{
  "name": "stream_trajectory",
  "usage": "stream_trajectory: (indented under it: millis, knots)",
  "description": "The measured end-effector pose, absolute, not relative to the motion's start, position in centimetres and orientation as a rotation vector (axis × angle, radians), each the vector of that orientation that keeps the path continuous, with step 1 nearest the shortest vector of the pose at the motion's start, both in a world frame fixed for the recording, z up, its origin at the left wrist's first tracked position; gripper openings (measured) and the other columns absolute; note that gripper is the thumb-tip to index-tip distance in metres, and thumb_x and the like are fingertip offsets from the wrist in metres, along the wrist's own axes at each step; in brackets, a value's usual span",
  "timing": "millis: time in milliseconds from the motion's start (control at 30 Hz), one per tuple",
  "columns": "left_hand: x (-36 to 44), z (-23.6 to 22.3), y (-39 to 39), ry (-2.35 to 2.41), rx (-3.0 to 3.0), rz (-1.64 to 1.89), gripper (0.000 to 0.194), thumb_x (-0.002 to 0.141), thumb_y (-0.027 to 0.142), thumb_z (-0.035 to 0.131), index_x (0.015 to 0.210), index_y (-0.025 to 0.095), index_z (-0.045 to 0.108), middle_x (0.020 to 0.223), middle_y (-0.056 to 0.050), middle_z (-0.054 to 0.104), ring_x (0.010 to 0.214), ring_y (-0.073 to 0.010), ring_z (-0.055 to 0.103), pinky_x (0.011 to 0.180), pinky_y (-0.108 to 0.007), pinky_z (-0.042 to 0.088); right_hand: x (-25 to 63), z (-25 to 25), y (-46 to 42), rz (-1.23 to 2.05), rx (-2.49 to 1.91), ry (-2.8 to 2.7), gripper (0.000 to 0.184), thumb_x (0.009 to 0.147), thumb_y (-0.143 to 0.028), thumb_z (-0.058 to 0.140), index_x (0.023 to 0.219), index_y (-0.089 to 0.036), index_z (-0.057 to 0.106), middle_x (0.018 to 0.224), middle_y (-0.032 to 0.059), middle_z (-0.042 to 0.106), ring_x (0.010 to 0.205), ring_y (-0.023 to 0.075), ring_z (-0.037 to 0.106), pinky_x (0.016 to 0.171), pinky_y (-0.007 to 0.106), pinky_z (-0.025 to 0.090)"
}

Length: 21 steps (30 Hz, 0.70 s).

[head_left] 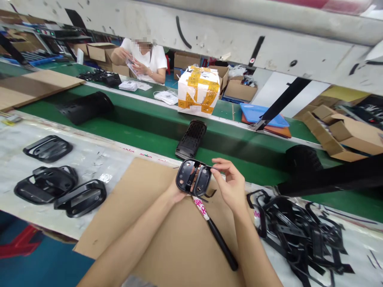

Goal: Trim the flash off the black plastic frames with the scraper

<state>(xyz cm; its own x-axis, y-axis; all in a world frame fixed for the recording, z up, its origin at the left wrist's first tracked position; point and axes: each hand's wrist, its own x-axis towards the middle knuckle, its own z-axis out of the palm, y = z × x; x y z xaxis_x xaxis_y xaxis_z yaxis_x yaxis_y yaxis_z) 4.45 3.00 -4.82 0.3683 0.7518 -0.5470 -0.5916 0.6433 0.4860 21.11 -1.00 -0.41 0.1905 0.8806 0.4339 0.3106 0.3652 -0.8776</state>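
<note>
your left hand (176,193) is curled under a black shell (194,178), its fingers mostly hidden, gripping it from below with the hollow side up. your right hand (230,185) is at the shell's right rim, thumb and forefinger nearly together, the other fingers loosely bent; you cannot tell from here whether they pinch anything.

the shell is held over the far edge of a cardboard sheet (167,239) on your bench (119,159). a black-handled tool (221,243) slants across the cardboard, its upper end behind the shell. toward the bench's left end lie more black shells (80,198), some overlapping; right of the cardboard is a tangled heap of black frames (302,231). beyond the bench's far edge, a slotted black part (191,139) lies on the green belt (140,137). across it, a co-worker (143,59) holds something pale in both hands.
</note>
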Motion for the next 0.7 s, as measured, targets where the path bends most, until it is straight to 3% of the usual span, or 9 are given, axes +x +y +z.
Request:
stream_trajectory:
  millis: [200,333,467,567,700]
  knots:
    - [4.7,-4.5,2.5,0.712,0.51,0.917,0.059,0.074,0.042,0.086,0.121,0.014,0.063,0.104,-0.01,0.074,0.086,-0.0213,0.072,0.072,-0.03,0.058,21.1,-1.0,-0.6,0.225,-1.285,-1.601,0.006,0.095,-0.015,0.068,0.096,-0.021,0.071,0.112,0.0048,0.067,0.109,0.0157,0.065,0.096,0.03,0.051]
    - [4.9,-4.5,2.1,0.706,0.62,0.898,0.06,0.08,0.048,0.081,0.126,0.019,0.055,0.107,-0.009,0.072,0.085,-0.0205,0.071,0.068,-0.027,0.055,21.0,-1.8,-0.8,0.083,-1.288,-1.581,0.009,0.094,-0.013,0.069,0.1,-0.019,0.072,0.103,0.0048,0.065,0.1,0.0153,0.065,0.09,0.03,0.052]
    - [4.8,-4.5,1.9,0.745,0.633,0.884,0.063,0.08,0.051,0.078,0.128,0.021,0.051,0.096,-0.004,0.069,0.072,-0.0146,0.064,0.06,-0.023,0.051,20.8,-2.8,-0.4,0.046,-1.279,-1.572,0.011,0.092,-0.013,0.072,0.101,-0.017,0.069,0.099,0.0047,0.065,0.098,0.0163,0.063,0.087,0.031,0.052]
    - [4.8,-4.5,1.8,0.697,0.666,0.846,0.068,0.08,0.048,0.077,0.136,0.023,0.046,0.09,-0.002,0.065,0.067,-0.0135,0.059,0.059,-0.024,0.049,20.8,-3.0,-0.1,0.103,-1.288,-1.564,0.011,0.091,-0.014,0.072,0.1,-0.017,0.066,0.097,0.0032,0.064,0.091,0.0143,0.061,0.08,0.028,0.051]
    - [4.8,-4.7,1.6,0.662,0.824,0.876,0.064,0.082,0.029,0.069,0.14,0.022,0.042,0.088,0.0,0.058,0.067,-0.0115,0.053,0.061,-0.023,0.045,20.8,-4.1,-0.4,0.182,-1.296,-1.531,0.016,0.092,-0.014,0.07,0.107,-0.019,0.065,0.1,0.0024,0.061,0.088,0.0117,0.058,0.077,0.025,0.05]
